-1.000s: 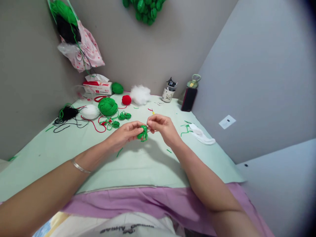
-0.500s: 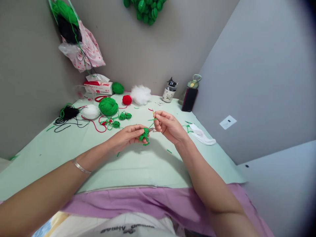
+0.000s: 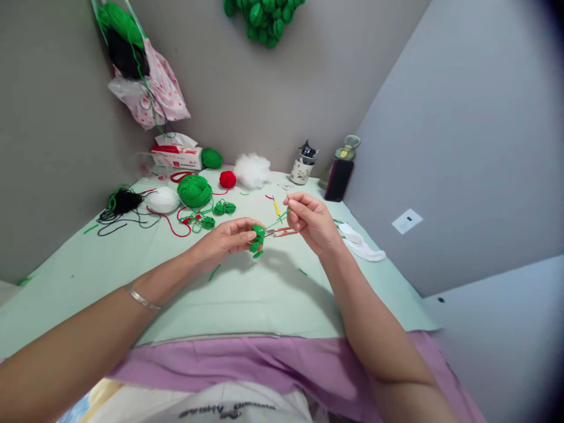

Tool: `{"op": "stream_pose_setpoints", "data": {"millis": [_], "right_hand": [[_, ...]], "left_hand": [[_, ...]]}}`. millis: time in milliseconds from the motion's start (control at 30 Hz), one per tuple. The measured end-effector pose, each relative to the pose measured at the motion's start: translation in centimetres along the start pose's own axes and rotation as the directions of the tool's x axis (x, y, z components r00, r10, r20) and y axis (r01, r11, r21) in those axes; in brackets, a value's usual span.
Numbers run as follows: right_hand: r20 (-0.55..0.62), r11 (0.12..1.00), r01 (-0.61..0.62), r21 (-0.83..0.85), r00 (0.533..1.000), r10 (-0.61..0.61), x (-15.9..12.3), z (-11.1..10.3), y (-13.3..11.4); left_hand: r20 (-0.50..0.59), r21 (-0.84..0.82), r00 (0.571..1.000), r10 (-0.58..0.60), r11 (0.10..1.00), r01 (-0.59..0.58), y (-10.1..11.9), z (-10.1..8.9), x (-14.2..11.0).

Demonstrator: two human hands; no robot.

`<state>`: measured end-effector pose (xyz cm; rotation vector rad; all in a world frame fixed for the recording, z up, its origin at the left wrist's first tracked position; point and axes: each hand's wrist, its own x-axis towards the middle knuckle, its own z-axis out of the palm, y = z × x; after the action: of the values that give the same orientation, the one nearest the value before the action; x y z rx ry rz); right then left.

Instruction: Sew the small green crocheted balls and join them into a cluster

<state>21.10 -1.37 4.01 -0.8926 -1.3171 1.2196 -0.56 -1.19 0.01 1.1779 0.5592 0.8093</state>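
Observation:
My left hand (image 3: 235,238) is closed on a small green crocheted piece (image 3: 258,236), pinched between thumb and fingers. To its right, my right hand (image 3: 311,218) pinches a thin needle (image 3: 288,198), whose tip pokes up past the fingertips. A strand of green yarn (image 3: 277,221) stretches from the crocheted piece to the right hand. Small scissors (image 3: 284,232) with orange handles lie on the table between the two hands, partly covered by the right one. Just behind them is a yellow-handled crochet hook (image 3: 277,207).
Green (image 3: 194,191), white (image 3: 163,200) and red (image 3: 227,179) yarn balls lie at the back left, near white stuffing (image 3: 253,170) and a tissue box (image 3: 177,156). Small green crocheted pieces (image 3: 224,207) lie closer. A jar (image 3: 302,167), phone (image 3: 339,180) and bottle (image 3: 346,150) stand back right.
My right hand has moved a little right, away from the left hand, and the green strand is drawn out between them. More of the scissors and the yellow hook now shows.

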Motion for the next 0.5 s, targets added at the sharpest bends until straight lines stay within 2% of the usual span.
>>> {"op": "stream_pose_setpoints", "data": {"millis": [167, 333, 500], "right_hand": [[0.039, 0.971, 0.094, -0.221, 0.995, -0.088, -0.7, 0.7, 0.0], [0.099, 0.821, 0.286, -0.495, 0.957, -0.274, -1.3, 1.7, 0.2], [0.167, 0.742, 0.314, -0.593, 0.949, -0.268, -1.8, 2.0, 0.2]], "left_hand": [[-0.050, 0.025, 0.997, 0.053, 0.998, -0.052, 0.1, -0.8, 0.1], [-0.117, 0.039, 0.990, 0.082, 0.996, -0.078, 0.8, -0.9, -0.1], [-0.128, 0.046, 0.986, 0.104, 0.994, -0.099, 0.9, -1.2, -0.2]]}}
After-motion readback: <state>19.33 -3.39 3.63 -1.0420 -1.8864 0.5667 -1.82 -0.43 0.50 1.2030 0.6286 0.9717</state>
